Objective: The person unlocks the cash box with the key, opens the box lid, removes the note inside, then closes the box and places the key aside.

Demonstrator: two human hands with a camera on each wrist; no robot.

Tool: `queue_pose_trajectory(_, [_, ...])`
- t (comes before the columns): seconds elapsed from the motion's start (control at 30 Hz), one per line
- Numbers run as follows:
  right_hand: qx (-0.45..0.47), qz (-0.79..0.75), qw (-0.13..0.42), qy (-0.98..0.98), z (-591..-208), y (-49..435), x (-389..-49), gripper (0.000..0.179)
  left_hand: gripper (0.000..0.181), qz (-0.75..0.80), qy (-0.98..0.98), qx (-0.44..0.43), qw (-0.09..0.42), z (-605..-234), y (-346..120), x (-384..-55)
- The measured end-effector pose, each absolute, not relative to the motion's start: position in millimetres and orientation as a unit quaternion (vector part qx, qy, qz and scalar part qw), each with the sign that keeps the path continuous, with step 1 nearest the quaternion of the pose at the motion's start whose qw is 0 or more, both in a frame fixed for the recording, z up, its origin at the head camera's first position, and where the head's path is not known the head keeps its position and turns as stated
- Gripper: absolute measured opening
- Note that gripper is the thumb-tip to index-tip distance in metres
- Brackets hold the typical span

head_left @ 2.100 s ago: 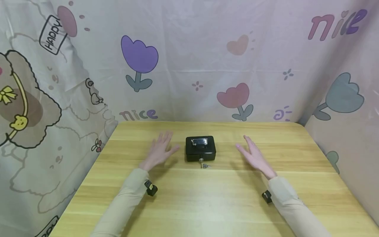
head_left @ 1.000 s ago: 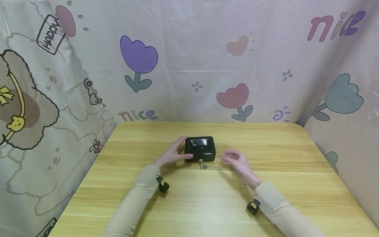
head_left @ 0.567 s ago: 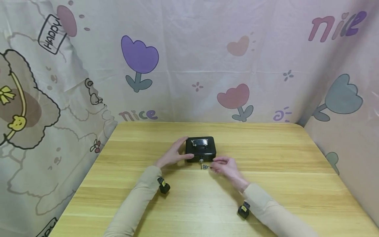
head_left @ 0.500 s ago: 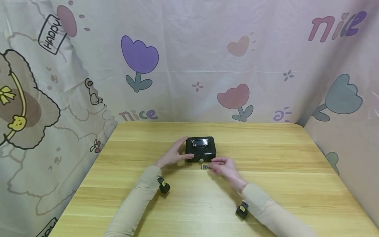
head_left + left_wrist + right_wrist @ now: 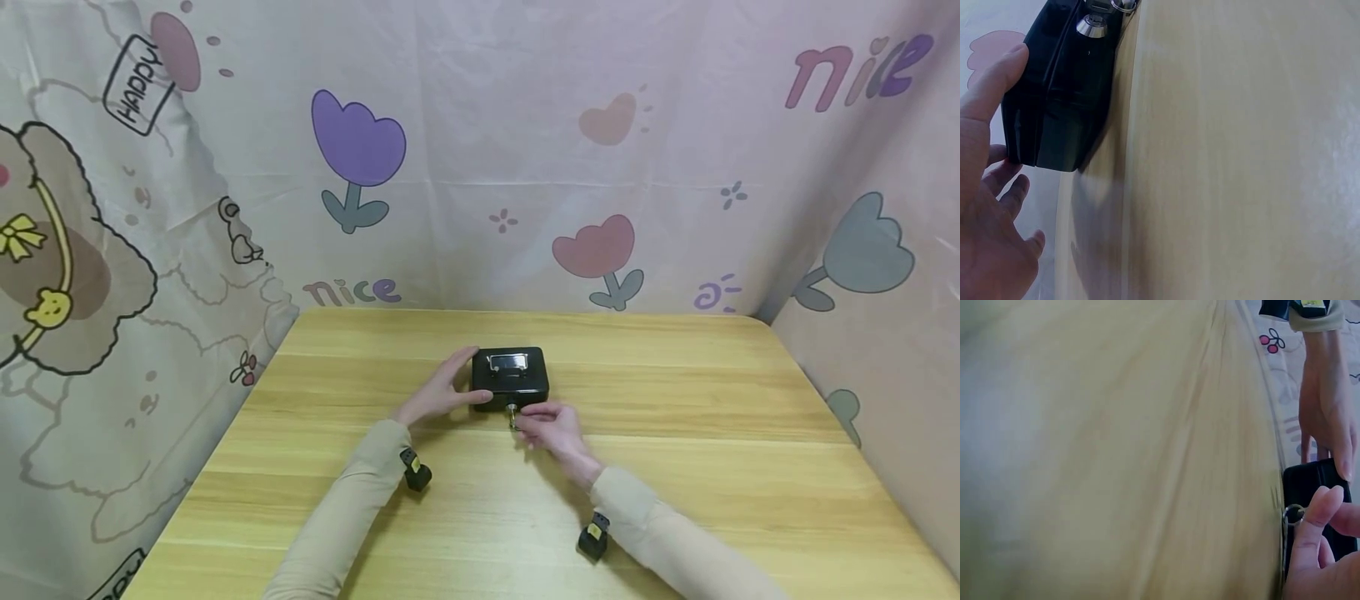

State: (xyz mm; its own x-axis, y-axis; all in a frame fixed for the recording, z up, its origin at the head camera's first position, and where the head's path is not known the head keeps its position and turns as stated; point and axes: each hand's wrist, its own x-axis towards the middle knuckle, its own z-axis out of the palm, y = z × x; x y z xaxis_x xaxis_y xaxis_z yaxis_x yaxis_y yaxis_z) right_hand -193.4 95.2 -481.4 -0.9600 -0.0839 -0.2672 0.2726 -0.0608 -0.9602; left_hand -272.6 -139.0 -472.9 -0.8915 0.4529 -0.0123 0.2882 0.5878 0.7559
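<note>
Blk. box, lid closed, on tabletop nr. far edge. L. hand grips its L. end, thumb at front, fingers at rear. R. hand: fingers narrow, pinching keys at front lock.

Pale pinkish-white fabric backdrop with cutesy printed purple, pink and grey-blue flowers hangs behind and along both sides of a yellowish wood-grain tabletop, kinda shiny up front.
</note>
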Motion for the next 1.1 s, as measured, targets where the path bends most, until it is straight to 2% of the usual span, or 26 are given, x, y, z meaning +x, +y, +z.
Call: queue_pose_trajectory(1.1, [0.091,-0.746,0.122,0.648,-489.0,89.8,-198.3,0.026,0.101,0.415,0.878,0.209,0.113,-470.8,-139.0,-272.8])
